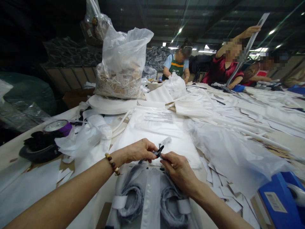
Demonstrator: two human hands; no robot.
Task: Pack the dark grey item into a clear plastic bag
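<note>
The tabletop (pixel 28 178) of a packing hall is strewn with white bags. Left of the flat printed bag (pixel 157 127) lies a tape roll (pixel 57 126). At that bag's near edge, the left hand (pixel 139 151) and right hand (pixel 178 168) pinch a small black clip (pixel 159 151) between clenched fingers (pixel 152 152). Nearer still lie two coiled cords (pixel 152 200). Judged step: fitting the clip; it calls for fine alignment.
</note>
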